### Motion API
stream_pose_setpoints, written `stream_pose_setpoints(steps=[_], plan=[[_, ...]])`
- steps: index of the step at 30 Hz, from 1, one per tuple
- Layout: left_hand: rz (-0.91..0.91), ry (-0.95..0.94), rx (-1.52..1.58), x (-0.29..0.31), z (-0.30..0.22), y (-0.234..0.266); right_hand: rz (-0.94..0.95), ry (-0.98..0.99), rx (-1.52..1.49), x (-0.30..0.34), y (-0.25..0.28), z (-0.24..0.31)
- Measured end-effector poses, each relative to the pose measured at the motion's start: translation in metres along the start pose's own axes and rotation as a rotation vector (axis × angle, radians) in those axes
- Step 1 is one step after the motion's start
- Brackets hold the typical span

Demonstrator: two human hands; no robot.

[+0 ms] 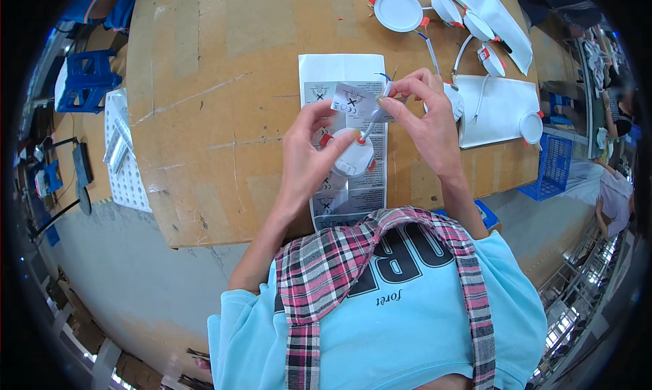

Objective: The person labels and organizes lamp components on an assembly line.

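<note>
A round white downlight (354, 160) with red clips is gripped by my left hand (307, 149), its thumb pressing beside a red clip on the body. My right hand (424, 112) pinches a silver printed label (354, 99) near the light's cable (372, 124). The label stretches left toward my left fingers; whether they touch it, I cannot tell. A blue wire end shows just above my right fingertips. Beneath both hands lies a long sheet of printed labels (370, 186) on the cardboard-covered table.
Several more downlights (399, 11) with cables lie at the far right, some on white sheets (506, 91). A blue plastic basket (547, 164) stands off the table's right edge. At left are blue stools (88, 81) and a perforated white panel (125, 179). Other people are at both sides.
</note>
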State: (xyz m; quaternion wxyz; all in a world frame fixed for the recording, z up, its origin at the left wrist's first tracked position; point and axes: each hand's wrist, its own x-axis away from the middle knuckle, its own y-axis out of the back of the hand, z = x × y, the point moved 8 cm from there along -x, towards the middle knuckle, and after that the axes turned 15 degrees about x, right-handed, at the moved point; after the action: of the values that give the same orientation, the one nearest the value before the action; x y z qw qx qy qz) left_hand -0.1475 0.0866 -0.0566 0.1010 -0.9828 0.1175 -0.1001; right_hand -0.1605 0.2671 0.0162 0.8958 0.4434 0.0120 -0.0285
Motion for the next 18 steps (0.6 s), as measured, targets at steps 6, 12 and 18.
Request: stream_pose_setpoints(steps=[6,12,18], plan=[[0.083,-0.347,-0.395,0.013,-0.021,-0.030,-0.045,-0.014,-0.015,0.002,0.003,0.009],[-0.006,-0.335,-0.304,0.010,-0.022,-0.028,-0.314,0.014,0.005,0.022,0.036,0.021],[-0.075,-0.382,-0.281,0.013,-0.025,-0.036,-0.224,-0.046,-0.182,0.025,0.012,0.014]])
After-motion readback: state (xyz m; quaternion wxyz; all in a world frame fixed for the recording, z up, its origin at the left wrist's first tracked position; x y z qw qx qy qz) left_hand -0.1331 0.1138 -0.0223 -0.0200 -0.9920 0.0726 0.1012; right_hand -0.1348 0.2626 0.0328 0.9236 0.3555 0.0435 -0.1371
